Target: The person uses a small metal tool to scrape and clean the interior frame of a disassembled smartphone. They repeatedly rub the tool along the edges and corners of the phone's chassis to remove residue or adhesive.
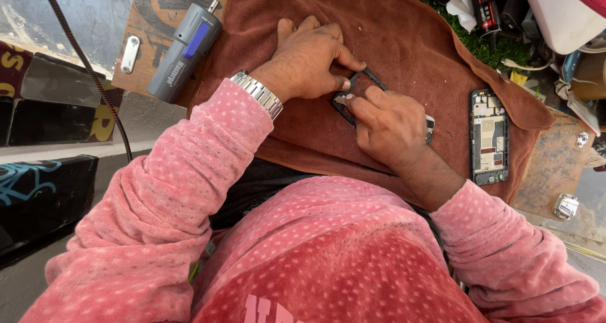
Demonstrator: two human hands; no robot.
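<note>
Head view, looking down over a brown towel (404,39) spread across a wooden board (148,20). The left hand (309,61) and the right hand (388,124) met over a thin dark phone frame (363,80) lying on the towel near its middle. The left thumb and forefinger were pinched on the frame's upper corner, the other fingers curled on the cloth. The right fingers were bent together and pressed down on the frame's lower left part; most of the frame lay hidden beneath that hand. A metal wristwatch (257,93) sat at the left cuff of the pink sleeve (170,190).

To the right, well apart from the hands, an opened phone body (489,137) lay face up on the towel, its shell holding exposed boards and parts. A grey electric screwdriver (184,52) rested at the towel's left edge, partly on the board. A heap of small items (505,14) filled the upper right corner; its contents could not be told apart.
</note>
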